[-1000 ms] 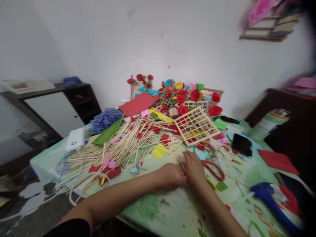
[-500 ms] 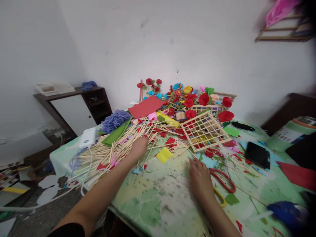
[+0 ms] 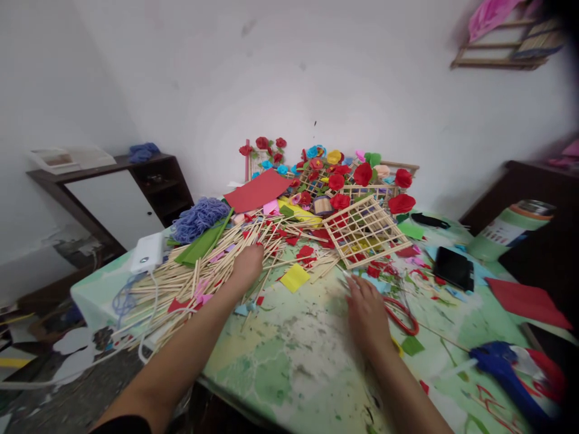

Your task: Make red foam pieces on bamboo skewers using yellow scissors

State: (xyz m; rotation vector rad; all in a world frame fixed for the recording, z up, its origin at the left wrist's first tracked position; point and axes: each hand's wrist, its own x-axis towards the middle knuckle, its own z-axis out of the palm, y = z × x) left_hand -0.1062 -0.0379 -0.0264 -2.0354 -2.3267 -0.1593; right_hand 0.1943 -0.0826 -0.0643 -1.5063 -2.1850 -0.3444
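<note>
My left hand reaches into a big heap of thin wooden sticks on the green table; its fingers curl down among the sticks and I cannot see whether they grip any. My right hand lies flat on the table with fingers stretched forward, beside red-handled scissors. A yellow paper square lies between the hands. A wooden lattice frame sits just beyond my right hand.
Red, blue and yellow paper flowers pile at the back by the wall. Purple yarn, a red sheet, a white power bank, a black phone, a blue glue gun and a green canister lie around.
My left hand left my right hand and reached forward-left into the stick heap, where it stays. My right hand has stayed flat near the scissors.
</note>
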